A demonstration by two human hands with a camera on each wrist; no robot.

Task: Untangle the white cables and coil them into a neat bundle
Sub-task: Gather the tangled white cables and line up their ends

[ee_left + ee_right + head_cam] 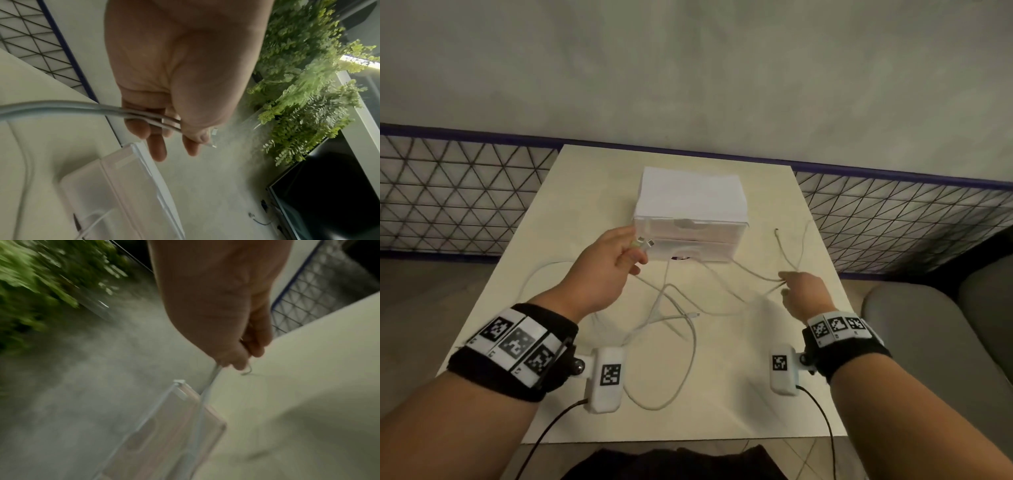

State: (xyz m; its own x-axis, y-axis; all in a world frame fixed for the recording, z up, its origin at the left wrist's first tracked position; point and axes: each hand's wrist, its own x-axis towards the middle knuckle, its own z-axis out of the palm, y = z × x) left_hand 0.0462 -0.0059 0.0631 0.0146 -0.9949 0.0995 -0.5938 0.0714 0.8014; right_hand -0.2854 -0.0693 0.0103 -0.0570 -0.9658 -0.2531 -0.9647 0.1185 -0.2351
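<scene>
- Fingers (156, 151) of the left hand (606, 270) pinch two cable ends between thumb and forefinger, plug tips poking out toward the drawer box (690, 212); the other fingers hang loosely spread.
- Fingers of the right hand (803, 294) are pressed together round a thin strand, with a small loop sticking out past the thumb in the right wrist view.
- White cables (678, 318) sag from both hands and lie crossed over one another on the near middle of the table (756, 404), with one wide loop running to the near edge and one free plug lying loose.
- Risk, as I judge it: pulling the hands apart now would tighten the crossings into a knot rather than free them.
- Risk: one strand seems to run under or against the front of the box; a tug could drag the box or snag the strand.
- Risk: the thin strand at the right reaches the far right table edge and could slide off.
- Around: a mesh screen (465, 195) stands behind the table, a grey seat (928, 335) at the right, green foliage (308, 81) beyond.
</scene>
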